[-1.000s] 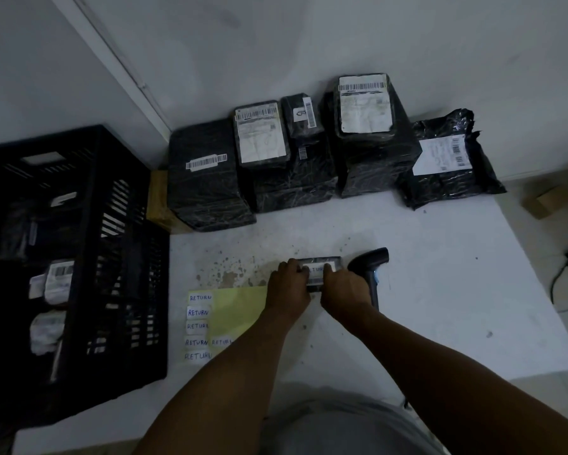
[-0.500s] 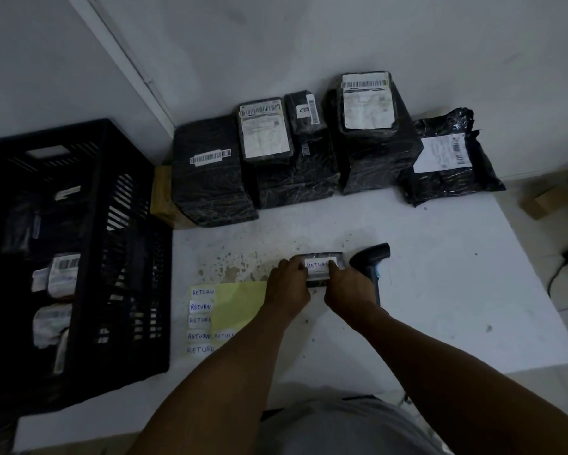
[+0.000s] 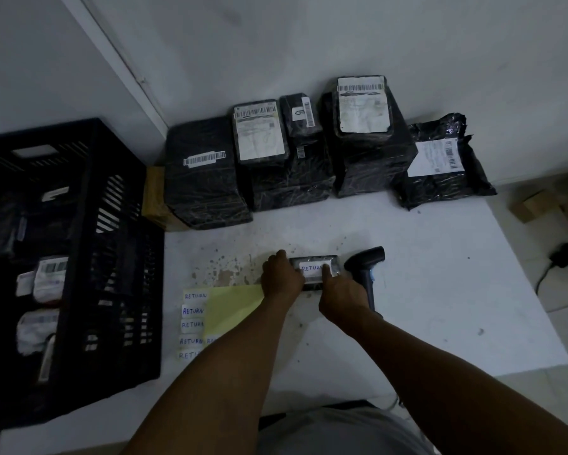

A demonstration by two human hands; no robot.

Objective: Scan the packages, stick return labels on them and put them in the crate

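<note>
Nearest you, your two forearms reach out over the white table, which is speckled and worn brown around the middle. At 9 o'clock from your hands a yellow sheet lies flat, with a column of white RETURN labels down its left edge. Your left hand rests on the left end of the small package at table centre, fingers curled over its edge, steadying it. Your right hand has a finger stretched out, pressing down the right end of the RETURN label on the package top; the other fingers fold loosely and hold nothing. Just beside it at 3 o'clock lies the black scanner, its head pointing away from you. At 9 o'clock, off the table's left edge, sits the black crate with wrapped parcels inside. At 12 o'clock a row of black-wrapped packages with barcode labels lines the pale wall. At 3 o'clock, past the table, a cable and plug lie on the floor.
</note>
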